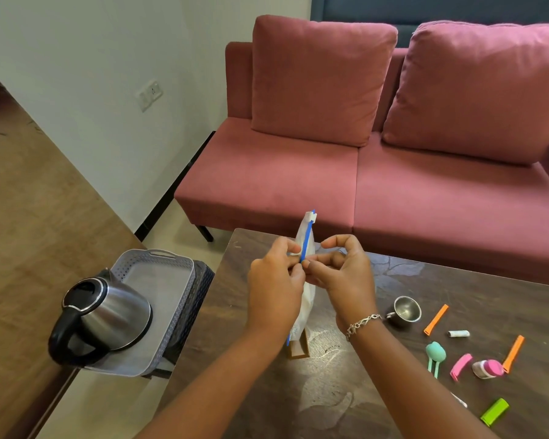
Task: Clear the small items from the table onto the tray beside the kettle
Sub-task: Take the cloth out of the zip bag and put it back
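Both hands hold a clear zip bag [307, 299] with a blue slider strip upright over the dark table [260, 327]. My left hand [274, 288] pinches its left side; my right hand [343, 274] pinches the blue strip. On the table to the right lie a small steel cup [406, 311], two orange clips [436, 319] [513, 353], a white roll [458, 333], a teal item [435, 353], a pink clip [460, 366], a pink-and-white piece [488, 369] and a green clip [495, 411]. The grey tray [159, 270] stands left of the table with the steel kettle [103, 315] on it.
A small brown block [298, 349] sits on the table under the bag. A pink sofa [362, 172] stands behind the table. A wooden counter [29, 217] runs along the left, and a dark basket [197, 299] lies beneath the tray.
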The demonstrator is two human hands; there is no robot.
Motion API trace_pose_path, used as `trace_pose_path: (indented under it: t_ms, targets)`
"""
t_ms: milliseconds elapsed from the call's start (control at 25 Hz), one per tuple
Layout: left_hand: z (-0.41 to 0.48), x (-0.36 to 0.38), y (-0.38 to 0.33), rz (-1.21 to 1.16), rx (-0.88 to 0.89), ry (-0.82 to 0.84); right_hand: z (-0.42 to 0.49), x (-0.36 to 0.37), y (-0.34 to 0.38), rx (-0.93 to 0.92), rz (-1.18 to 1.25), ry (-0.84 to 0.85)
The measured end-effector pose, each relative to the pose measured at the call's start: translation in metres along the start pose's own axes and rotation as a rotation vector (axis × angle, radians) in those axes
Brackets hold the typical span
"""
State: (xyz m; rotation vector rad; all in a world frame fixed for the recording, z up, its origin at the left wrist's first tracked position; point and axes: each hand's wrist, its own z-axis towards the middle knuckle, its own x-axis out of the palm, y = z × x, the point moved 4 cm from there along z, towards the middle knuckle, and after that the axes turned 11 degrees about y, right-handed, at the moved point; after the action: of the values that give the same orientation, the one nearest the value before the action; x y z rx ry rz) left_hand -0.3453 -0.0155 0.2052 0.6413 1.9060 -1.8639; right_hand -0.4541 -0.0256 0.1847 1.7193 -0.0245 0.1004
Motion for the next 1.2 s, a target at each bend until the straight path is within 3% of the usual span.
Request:
trace_pose_path:
  t_ms: [480,680,840,1200]
  targets:
    - [0.001,0.002,0.004,0.114,-0.046,-0.001,0.000,0.005,-0.004,0.012,-0.054,-0.048]
    - [0.003,-0.011,0.004,0.131,-0.055,-0.099,-0.001,0.003,-0.004,0.003,-0.081,-0.044]
    - [0.010,-0.028,0.014,0.228,0.033,-0.198,-0.003,-0.010,0.001,-0.055,-0.345,-0.107]
    - [0.010,-0.021,0.022,0.464,0.201,-0.069,-0.009,-0.004,0.000,-0.264,-0.912,-0.137]
